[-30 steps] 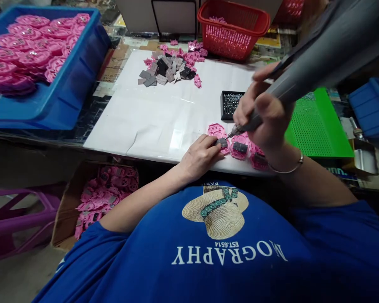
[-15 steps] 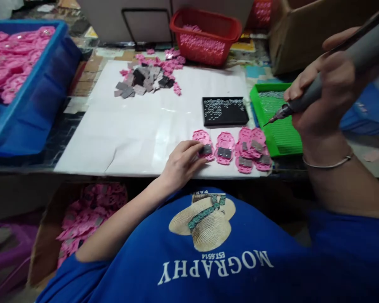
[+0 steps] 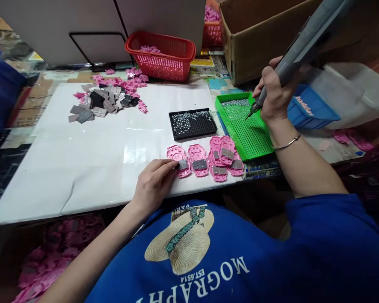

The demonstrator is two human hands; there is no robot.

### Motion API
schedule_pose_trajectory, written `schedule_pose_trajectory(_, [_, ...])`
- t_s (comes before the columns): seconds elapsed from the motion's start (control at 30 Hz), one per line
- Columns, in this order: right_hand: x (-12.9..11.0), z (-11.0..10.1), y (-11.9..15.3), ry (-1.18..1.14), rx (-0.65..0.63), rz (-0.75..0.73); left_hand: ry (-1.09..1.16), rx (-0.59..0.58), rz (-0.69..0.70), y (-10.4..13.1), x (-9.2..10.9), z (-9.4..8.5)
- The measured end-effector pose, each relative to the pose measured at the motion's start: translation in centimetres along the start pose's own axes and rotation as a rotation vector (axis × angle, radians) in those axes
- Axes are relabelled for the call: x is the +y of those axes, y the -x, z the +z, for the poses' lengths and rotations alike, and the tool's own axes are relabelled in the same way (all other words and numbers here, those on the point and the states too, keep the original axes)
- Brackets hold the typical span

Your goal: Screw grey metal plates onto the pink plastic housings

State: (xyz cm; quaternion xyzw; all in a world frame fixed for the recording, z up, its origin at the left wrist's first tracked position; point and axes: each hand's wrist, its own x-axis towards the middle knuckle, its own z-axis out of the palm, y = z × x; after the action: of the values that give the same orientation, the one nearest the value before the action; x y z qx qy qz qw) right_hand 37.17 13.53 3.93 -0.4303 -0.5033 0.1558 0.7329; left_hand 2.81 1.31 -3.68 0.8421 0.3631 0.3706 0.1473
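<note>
My left hand rests at the near edge of the white board, thumb and fingers closed on a small grey plate that lies on the leftmost pink plastic part. Beside it lies another pink part bearing a dark plate, and several more overlap in a cluster to the right. Raised at the right, my right hand grips a grey electric screwdriver. Its bit points down over a green tray of small screws. A black perforated tray with screws sits behind the pink parts.
Grey and black plates are heaped with small pink pieces on the white board. Behind stand a red basket and a cardboard box. A blue bin is at the right, another blue container at the left.
The view has turned to the right, so the table appears shifted left. The screwdriver's bit has come farther over the green tray. My left hand stays at the leftmost pink part.
</note>
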Motion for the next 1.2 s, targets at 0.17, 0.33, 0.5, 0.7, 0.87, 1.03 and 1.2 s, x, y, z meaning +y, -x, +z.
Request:
schedule_pose_trajectory(0.17, [-0.9, 0.4, -0.4, -0.099, 0.019, -0.123, 0.038, -0.023, -0.011, -0.2, 0.3, -0.1])
schedule_pose_trajectory(0.33, [-3.0, 0.1, -0.5, -0.095, -0.062, -0.192, -0.005, -0.033, 0.046, -0.4, 0.5, -0.4])
schedule_pose_trajectory(0.5, [-5.9, 1.4, -0.3, -0.189, -0.242, -0.141, -0.011, -0.005, 0.097, -0.7, 0.0, 0.0])
schedule_pose_trajectory(0.7, [-8.4, 4.2, 0.8, -0.293, -0.383, 0.078, -0.016, 0.032, 0.113, -0.4, -0.3, 0.4])
schedule_pose_trajectory(0.87, [-8.6, 6.0, 1.8, -0.344, -0.435, 0.063, -0.014, 0.028, 0.105, -0.2, -0.4, 0.6])
schedule_pose_trajectory(1.03, [-9.7, 8.2, 4.0, -0.515, -0.505, 0.157, 0.010, 0.013, 0.083, -0.1, -0.3, 0.7])
schedule_pose_trajectory(1.2, [-11.4, 9.7, 5.6, -0.581, -0.536, 0.233, 0.028, 0.018, 0.066, -0.1, -0.2, 0.9])
